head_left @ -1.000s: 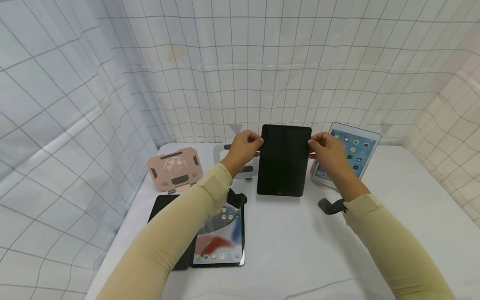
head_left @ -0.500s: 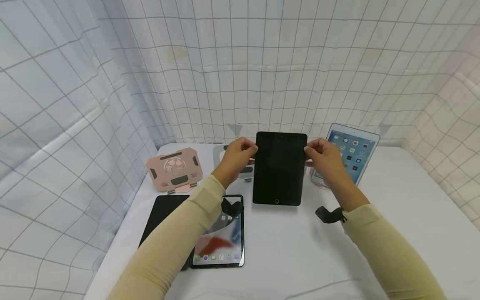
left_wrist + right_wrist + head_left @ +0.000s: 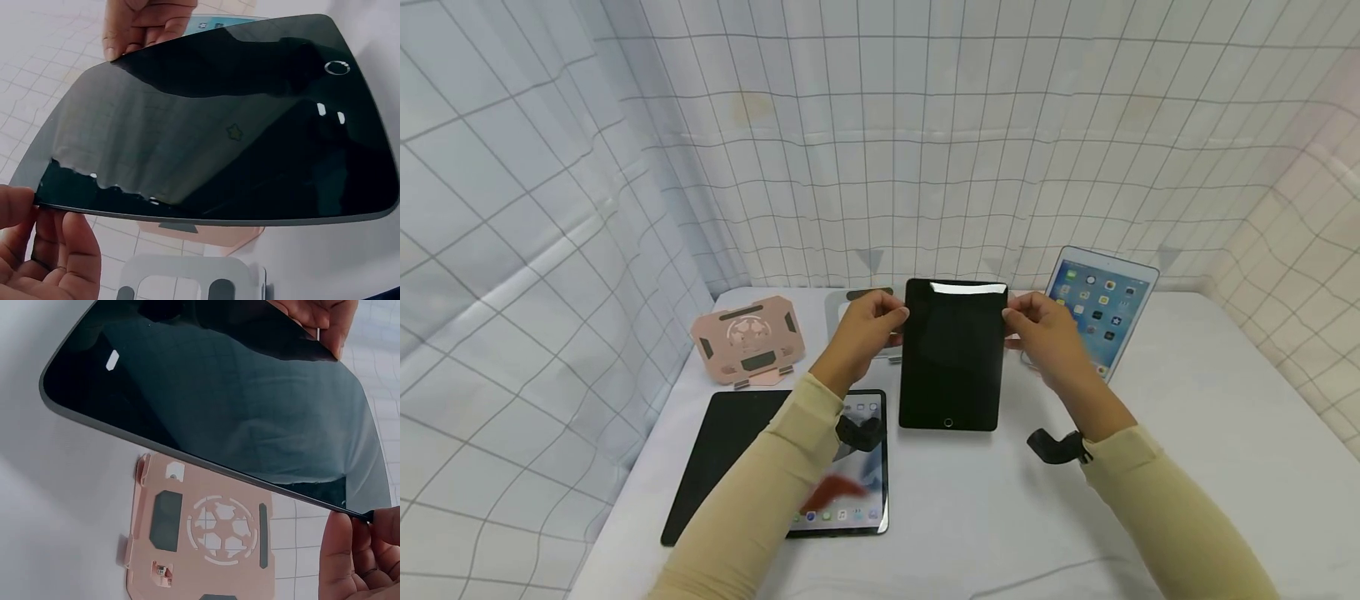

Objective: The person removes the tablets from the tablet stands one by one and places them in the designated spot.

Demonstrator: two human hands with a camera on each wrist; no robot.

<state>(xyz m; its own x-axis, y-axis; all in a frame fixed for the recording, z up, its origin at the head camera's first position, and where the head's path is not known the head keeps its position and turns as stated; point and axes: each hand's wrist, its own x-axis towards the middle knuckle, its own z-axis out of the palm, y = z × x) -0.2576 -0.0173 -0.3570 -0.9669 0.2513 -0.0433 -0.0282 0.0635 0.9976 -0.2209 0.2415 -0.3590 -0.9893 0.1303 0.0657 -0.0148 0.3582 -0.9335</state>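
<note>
Above the middle of the white table (image 3: pixel 1000 517), a dark tablet (image 3: pixel 953 354) hangs between two hands. Its long axis runs away from the person: the round home button sits at the near short edge, and the far short edge catches a bright strip of reflected light. The screen is off and faces up toward the head camera. The left hand (image 3: pixel 867 327) pinches the left long edge near the far corner, thumb on the glass and fingers curled beneath; the right hand (image 3: pixel 1039 332) pinches the right long edge opposite it in the same way.

Four tablets show in all: the held one, a lit one (image 3: pixel 1101 308) with app icons propped upright at the back right, a lit one (image 3: pixel 850 492) flat at the front left, and a black one (image 3: pixel 722 458) flat just beside that. Two stands can be counted, a pink stand (image 3: pixel 749 340) at the back left and a grey stand (image 3: pixel 850 310).

The grey stand is mostly hidden behind the left hand and the held tablet. The left sleeve covers much of the flat lit tablet. Whatever supports the propped tablet is hidden behind the right hand.
</note>
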